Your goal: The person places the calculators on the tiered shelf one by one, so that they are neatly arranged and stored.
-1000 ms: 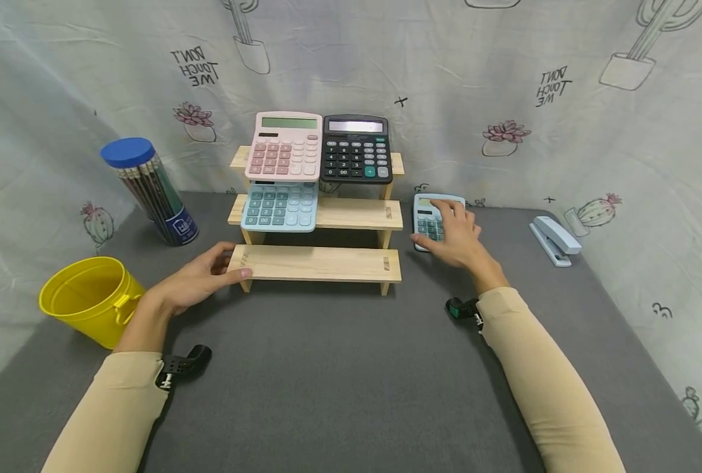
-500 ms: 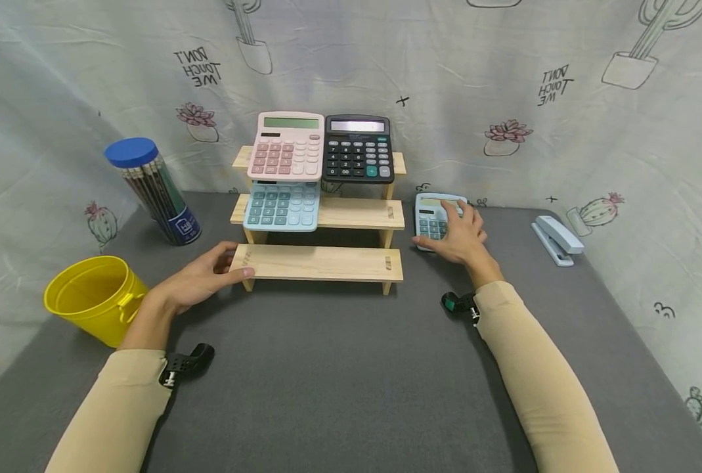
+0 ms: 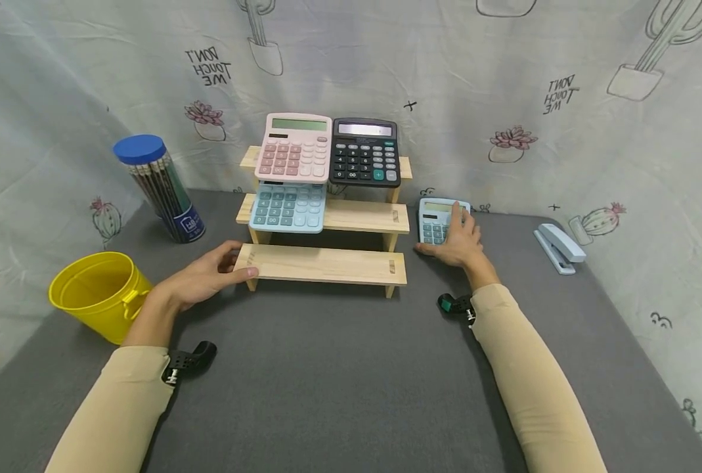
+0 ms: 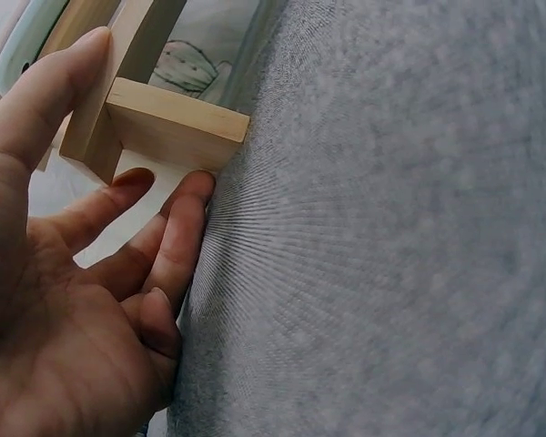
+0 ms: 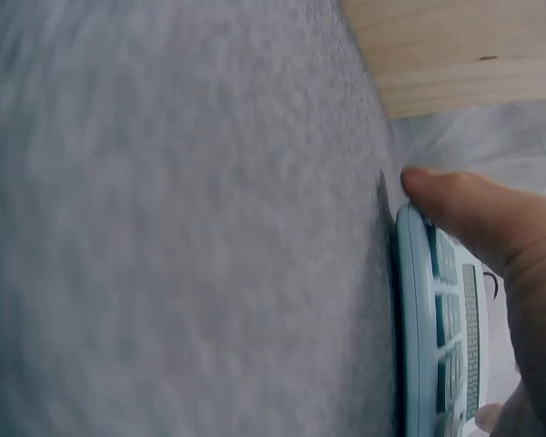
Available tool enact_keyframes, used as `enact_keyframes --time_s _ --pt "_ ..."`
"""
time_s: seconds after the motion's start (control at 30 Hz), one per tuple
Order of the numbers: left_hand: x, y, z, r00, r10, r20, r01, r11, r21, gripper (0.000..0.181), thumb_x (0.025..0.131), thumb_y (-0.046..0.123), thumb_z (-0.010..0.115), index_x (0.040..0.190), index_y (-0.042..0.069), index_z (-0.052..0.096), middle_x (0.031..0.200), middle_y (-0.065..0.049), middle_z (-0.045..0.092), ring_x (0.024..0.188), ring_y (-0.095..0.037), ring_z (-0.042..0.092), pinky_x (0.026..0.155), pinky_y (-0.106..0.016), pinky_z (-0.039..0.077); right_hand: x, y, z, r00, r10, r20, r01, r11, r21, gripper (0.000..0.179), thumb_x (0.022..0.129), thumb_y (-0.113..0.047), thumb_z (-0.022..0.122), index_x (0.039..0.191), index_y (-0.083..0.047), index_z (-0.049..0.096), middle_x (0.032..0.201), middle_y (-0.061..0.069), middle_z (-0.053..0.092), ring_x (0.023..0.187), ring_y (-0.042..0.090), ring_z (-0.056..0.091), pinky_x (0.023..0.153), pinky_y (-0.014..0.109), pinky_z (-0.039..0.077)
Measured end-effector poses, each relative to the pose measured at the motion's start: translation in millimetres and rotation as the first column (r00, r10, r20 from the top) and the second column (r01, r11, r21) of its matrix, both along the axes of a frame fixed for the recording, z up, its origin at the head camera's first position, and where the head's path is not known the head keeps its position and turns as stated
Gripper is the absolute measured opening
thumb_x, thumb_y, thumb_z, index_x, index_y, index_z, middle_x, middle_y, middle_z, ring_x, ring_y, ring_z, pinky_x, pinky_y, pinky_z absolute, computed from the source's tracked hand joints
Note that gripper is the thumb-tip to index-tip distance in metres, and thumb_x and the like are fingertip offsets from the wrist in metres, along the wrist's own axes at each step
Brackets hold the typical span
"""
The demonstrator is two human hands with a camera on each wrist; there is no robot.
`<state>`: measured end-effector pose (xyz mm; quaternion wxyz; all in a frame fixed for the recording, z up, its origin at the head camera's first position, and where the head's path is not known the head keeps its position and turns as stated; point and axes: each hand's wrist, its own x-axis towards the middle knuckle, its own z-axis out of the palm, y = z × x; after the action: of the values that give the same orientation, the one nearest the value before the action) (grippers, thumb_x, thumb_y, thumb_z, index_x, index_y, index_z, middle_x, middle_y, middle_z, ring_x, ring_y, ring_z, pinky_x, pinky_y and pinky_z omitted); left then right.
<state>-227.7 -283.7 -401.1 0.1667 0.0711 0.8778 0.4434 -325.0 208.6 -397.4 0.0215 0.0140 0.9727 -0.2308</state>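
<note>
In the head view my left hand [image 3: 199, 279] holds the left end of the wooden three-tier stand [image 3: 321, 264], thumb over the lowest plank. Its fingers lie below, by the leg, in the left wrist view. My right hand [image 3: 460, 244] spans a small light-blue calculator [image 3: 436, 226] lying on the table right of the stand, thumb at its near left corner and fingers along its right side. The right wrist view shows the thumb [image 5: 464, 205] at the corner of this calculator. A pink calculator [image 3: 294, 148] and a black calculator [image 3: 364, 154] share the top tier; another blue calculator [image 3: 288, 209] leans on the middle tier.
A yellow bucket [image 3: 99, 295] stands beside my left forearm. Behind it is a blue-lidded tub of pencils [image 3: 164, 190]. A light-blue stapler [image 3: 559, 248] lies at the right edge of the grey table [image 3: 327, 381]. A printed curtain [image 3: 445, 72] hangs behind.
The fingers of my right hand have slid from over the calculator's screen toward its right side. My left hand keeps its place on the stand. The head view has shifted slightly.
</note>
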Motion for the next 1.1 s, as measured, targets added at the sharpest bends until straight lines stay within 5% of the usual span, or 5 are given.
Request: enact_keyframes --time_s 0.23,0.53,1.1 --pt "0.9 2.9 0.9 1.000 -0.001 0.000 0.001 1.000 0.013 0.092 0.097 0.055 0.067 0.161 0.009 0.020 0.154 -0.025 0.040 0.137 -0.040 0.042 0.114 -0.062 0.032 -1.3 4 -1.9 0.999 -0.023 -0.029 0.023 0.999 -0.033 0.130 0.081 -0.044 0.083 0.164 -0.017 -0.013 0.164 0.030 0.004 0.142 0.062 0.017 0.108 0.078 0.020" --pt "-0.3 1.0 -1.5 1.000 0.003 -0.003 -0.003 1.000 -0.001 0.089 0.096 0.057 0.066 0.159 0.009 0.023 0.152 -0.024 0.042 0.136 -0.040 0.043 0.114 -0.061 0.033 11.6 13 0.9 0.997 0.053 -0.057 -0.055 0.997 -0.045 0.130 0.079 -0.038 0.086 0.165 -0.020 -0.009 0.165 0.031 0.005 0.139 0.067 0.018 0.104 0.083 0.018" --pt "1.3 1.1 -1.5 1.000 -0.016 -0.012 0.016 1.000 0.019 0.083 0.099 0.051 0.066 0.158 0.009 0.025 0.151 -0.024 0.043 0.135 -0.040 0.044 0.111 -0.060 0.035 49.8 33 44.9 0.982 0.156 -0.109 -0.168 0.979 -0.118 0.129 0.076 -0.033 0.088 0.166 -0.022 -0.003 0.166 0.026 0.007 0.137 0.055 0.019 0.100 0.077 0.028"
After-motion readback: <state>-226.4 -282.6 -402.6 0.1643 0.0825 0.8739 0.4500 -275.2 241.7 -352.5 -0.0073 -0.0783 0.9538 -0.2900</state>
